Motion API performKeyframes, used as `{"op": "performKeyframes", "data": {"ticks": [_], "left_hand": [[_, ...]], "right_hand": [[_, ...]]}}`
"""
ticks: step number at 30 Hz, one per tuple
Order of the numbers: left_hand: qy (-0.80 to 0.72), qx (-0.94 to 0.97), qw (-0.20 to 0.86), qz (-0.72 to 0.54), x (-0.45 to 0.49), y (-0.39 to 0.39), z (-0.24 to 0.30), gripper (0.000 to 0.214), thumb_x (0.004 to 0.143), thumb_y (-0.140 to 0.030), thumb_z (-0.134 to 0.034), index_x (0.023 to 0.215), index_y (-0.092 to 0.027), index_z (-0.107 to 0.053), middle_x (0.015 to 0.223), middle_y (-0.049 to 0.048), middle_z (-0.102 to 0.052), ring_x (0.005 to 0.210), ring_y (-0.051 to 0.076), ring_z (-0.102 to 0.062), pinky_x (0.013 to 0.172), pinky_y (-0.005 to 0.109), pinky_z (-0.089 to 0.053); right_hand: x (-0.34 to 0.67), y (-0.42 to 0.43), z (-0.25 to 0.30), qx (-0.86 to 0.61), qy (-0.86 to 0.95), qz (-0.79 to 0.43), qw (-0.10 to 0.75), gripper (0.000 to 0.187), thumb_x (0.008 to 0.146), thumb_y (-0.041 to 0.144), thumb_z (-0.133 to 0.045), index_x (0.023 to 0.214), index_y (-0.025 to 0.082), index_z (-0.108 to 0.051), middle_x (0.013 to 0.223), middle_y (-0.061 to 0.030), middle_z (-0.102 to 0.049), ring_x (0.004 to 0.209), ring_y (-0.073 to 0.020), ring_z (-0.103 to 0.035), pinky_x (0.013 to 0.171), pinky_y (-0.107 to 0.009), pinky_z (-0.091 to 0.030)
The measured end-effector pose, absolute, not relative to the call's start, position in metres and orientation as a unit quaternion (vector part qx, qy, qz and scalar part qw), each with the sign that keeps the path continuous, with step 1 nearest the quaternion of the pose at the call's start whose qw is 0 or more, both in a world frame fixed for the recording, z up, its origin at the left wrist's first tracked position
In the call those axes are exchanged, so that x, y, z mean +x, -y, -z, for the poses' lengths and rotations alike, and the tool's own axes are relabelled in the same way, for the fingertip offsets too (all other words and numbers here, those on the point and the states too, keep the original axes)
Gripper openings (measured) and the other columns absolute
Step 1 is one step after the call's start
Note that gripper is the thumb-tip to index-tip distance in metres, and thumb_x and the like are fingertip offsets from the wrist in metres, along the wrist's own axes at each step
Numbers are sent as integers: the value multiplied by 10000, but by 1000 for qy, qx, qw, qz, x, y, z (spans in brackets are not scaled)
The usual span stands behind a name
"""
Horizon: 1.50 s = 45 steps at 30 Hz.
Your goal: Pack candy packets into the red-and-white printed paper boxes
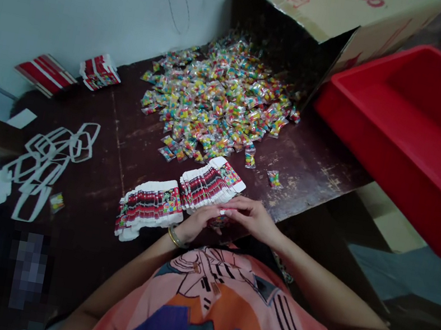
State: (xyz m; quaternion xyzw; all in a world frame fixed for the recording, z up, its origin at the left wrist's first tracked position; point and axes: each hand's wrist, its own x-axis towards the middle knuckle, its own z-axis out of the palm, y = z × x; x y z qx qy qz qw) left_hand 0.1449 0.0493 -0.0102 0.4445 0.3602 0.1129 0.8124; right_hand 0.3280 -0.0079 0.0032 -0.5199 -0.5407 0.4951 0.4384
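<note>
Close to my body at the table's front edge, my left hand [196,223] and my right hand [254,219] meet with bent fingers around a small printed carton [218,221]. Fingers hide most of that carton. A yellow bangle circles my left wrist. Just beyond the hands lie two fanned rows of flat red-and-white printed cartons: the left row [149,206] and the right row [208,185]. Behind them spreads a large heap of small clear candy packets [223,103] with multicoloured contents. One loose packet [274,179] rests to the right.
A cardboard box [338,6] lies open toward the heap. At right stands a red plastic tray [403,146]. White band-like loops [40,156] and another packet [57,202] lie left. Stacked cartons [99,72] and a red-striped bundle [46,74] sit by the wall.
</note>
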Motion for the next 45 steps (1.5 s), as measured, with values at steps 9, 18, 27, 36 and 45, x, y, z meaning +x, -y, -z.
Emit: {"op": "performKeyframes", "data": {"ticks": [9, 18, 27, 36, 45], "left_hand": [[-332, 382, 861, -50, 142, -39, 10, 546, 841, -445, -591, 1315, -207, -461, 1065, 94, -627, 804, 199, -624, 571, 277, -503], [-382, 447, 804, -91, 141, -62, 1, 441, 827, -441, -614, 1177, -173, -591, 1149, 127, -605, 1005, 210, -589, 850, 338, -464], [-388, 388, 831, -91, 134, -62, 8, 443, 820, -438, -621, 1146, -139, -608, 1109, 148, -645, 954, 212, -621, 841, 349, -464], [-391, 326, 840, -189, 161, -54, 7, 349, 680, -279, -734, 968, -92, -672, 865, 89, -704, 840, 226, -639, 798, 364, -486], [-395, 505, 763, -85, 157, -41, 6, 215, 631, -260, -751, 726, -121, -618, 587, -9, -610, 567, 129, -556, 638, 287, -470]], "right_hand": [[329, 20, 10, -522, 661, -337, 420, 286, 911, 307, -549, 1156, 229, -674, 1060, -101, -672, 950, -203, -605, 830, -348, -499], [404, 3, 8, -551, 716, -341, 259, 312, 887, 385, -579, 1139, 226, -672, 1166, -104, -635, 1080, -238, -575, 940, -396, -451], [387, -36, 48, -523, 752, -189, 353, 231, 956, 251, -445, 1048, 181, -645, 1015, -106, -661, 931, -195, -581, 826, -360, -478], [328, 14, 6, -503, 758, -196, 365, 289, 910, 308, -556, 1186, 225, -575, 1201, -95, -604, 1097, -229, -503, 941, -426, -406], [322, -9, 1, -490, 702, -342, 386, 168, 832, 343, -658, 858, 180, -626, 1275, -94, -536, 1198, -238, -454, 1027, -411, -352]]}}
